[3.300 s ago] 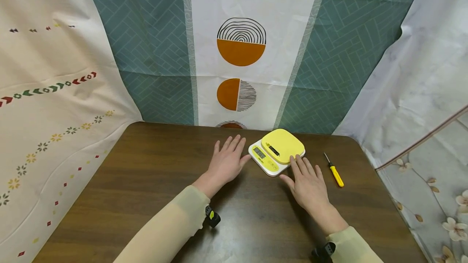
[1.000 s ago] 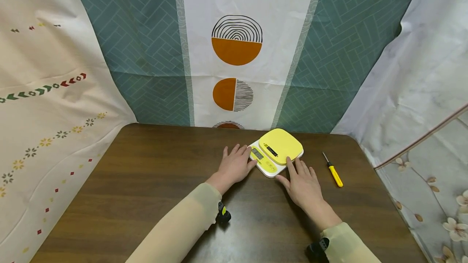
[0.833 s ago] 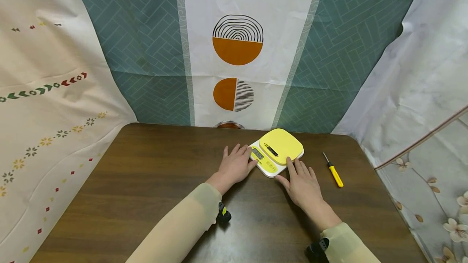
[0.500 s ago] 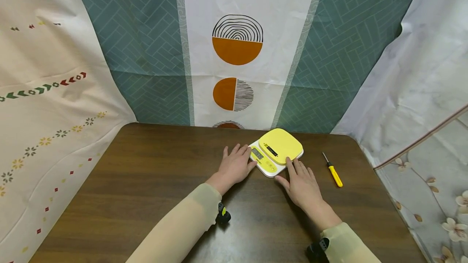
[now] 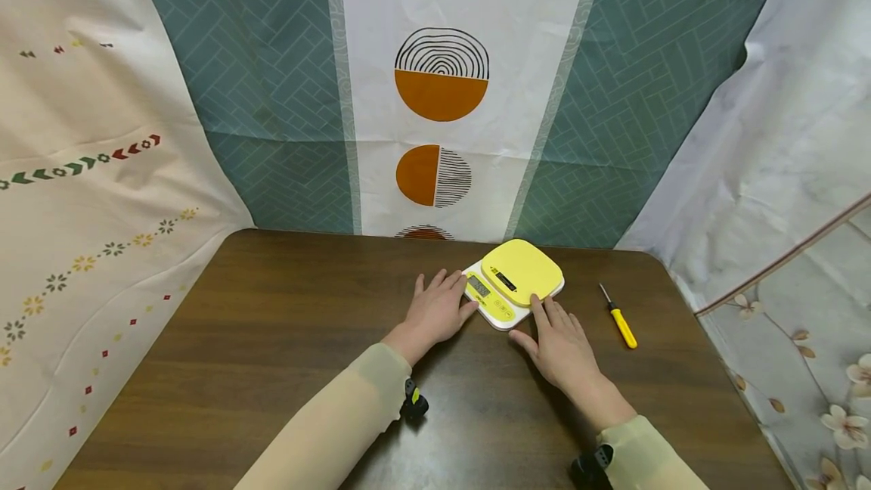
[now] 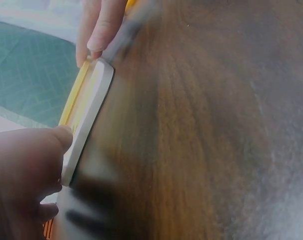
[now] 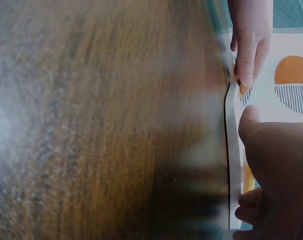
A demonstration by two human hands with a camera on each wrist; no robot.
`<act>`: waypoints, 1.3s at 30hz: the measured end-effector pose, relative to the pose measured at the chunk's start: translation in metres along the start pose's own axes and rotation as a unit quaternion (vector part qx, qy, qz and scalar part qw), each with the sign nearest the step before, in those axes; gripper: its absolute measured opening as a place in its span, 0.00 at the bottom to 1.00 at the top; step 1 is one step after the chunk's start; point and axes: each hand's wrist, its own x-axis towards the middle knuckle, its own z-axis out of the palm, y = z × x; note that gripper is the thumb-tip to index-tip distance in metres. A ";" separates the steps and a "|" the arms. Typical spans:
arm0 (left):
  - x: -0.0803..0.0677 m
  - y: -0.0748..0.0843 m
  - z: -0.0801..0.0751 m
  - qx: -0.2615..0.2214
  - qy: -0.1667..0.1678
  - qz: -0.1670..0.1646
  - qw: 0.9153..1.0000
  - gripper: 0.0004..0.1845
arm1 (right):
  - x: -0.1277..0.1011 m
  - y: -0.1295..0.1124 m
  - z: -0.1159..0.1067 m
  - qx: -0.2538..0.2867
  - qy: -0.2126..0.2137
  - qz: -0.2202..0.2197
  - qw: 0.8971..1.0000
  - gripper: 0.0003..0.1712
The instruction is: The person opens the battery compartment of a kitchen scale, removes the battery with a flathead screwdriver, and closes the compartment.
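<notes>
A kitchen scale (image 5: 522,272) with a yellow weighing plate and white base lies flat near the table's back edge. Its small grey display (image 5: 478,286) faces the left. My left hand (image 5: 437,310) is at the scale's left corner, fingertips at its edge and thumb by the front side. In the left wrist view that thumb (image 6: 64,136) overlaps the white base. My right hand (image 5: 563,345) lies along the front right side, fingers extended, index fingertip right at the yellow plate. To its right lies a screwdriver (image 5: 621,320) with a yellow handle, apart from both hands.
The dark wooden table (image 5: 286,324) stretches in front and to the left. A patterned cloth (image 5: 442,97) hangs right behind its back edge. More curtains hang at the left and right sides. Each wrist wears a small black camera (image 5: 413,403).
My left hand has moved right and now reaches the scale's corner; 3.3 seconds ago it lay apart. My right hand has shifted slightly along the scale's front side. Over the last second almost nothing moves.
</notes>
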 end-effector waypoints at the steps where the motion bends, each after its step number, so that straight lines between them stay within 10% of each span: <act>1: 0.001 0.000 0.000 0.000 0.001 0.000 1.000 0.37 | 0.000 0.000 0.000 0.000 0.000 0.000 1.000 0.52; 39: 0.002 0.004 0.002 -0.009 0.006 0.009 1.000 0.38 | -0.004 -0.007 0.002 0.036 0.018 -0.022 0.999 0.52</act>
